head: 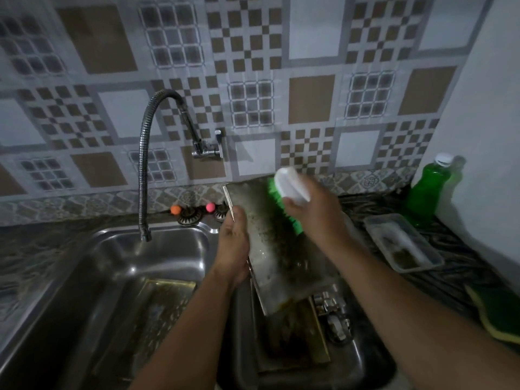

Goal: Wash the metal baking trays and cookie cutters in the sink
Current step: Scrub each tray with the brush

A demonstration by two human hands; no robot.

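Scrubbing tilted metal baking tray (281,249) over the sink (157,257), left hand (233,249) fingers clamped on its left edge, right hand (312,212) fingers wrapped around green-bristled brush (289,187); best with firm strokes down from right fingers, tray braced steady.

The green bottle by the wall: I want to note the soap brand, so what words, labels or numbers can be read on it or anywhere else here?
None can be read.
Green bottle: no label or print shows; it is dim and blurred.
Tray held in the hands: stains only, no markings.
Brush: plain white back, no text.
Wall tiles: patterns only.
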